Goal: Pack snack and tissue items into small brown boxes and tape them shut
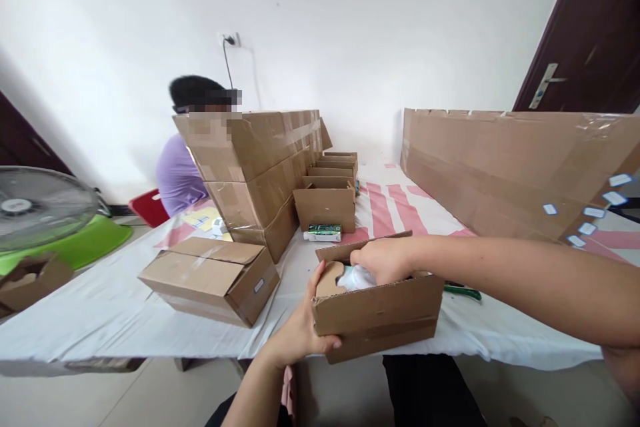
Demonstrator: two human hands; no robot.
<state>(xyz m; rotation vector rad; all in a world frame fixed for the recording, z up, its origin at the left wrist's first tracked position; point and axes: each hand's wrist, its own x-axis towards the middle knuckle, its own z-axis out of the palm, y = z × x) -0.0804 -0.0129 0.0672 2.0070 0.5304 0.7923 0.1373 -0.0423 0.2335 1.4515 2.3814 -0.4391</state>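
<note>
We had the open box point(380, 320) at the near edge of the bench point(100, 328), set slightly askew, its long side toward us. Our left hand point(301, 325) was spread around its left end and held it there, the thumb on the near face and the fingers reaching up to the top edge. Our right hand point(387, 261) went down into the box from the right, its fingertips hidden, over a white item point(357, 279) that lay inside; we could not tell whether it gripped that item. Left of the item, within the box, we saw a cardboard insert point(329, 282) with a cut-out edge. A green handle point(467, 292) showed just right of the box, on the cloth. Beyond the box, a small carton point(323, 233), green and white, lay in front of a row of open boxes point(325, 207) that ran back toward the wall. Along the row's left side stood a stack point(265, 177) of taped boxes, and nearer us sat a shut box point(205, 280) with a label on its end. On our right stood a long carton point(490, 173) with blue-edged labels point(620, 179) near its corner. Behind the stack was a person point(177, 173) in purple, and a fan point(43, 210) stood at far left.
</note>
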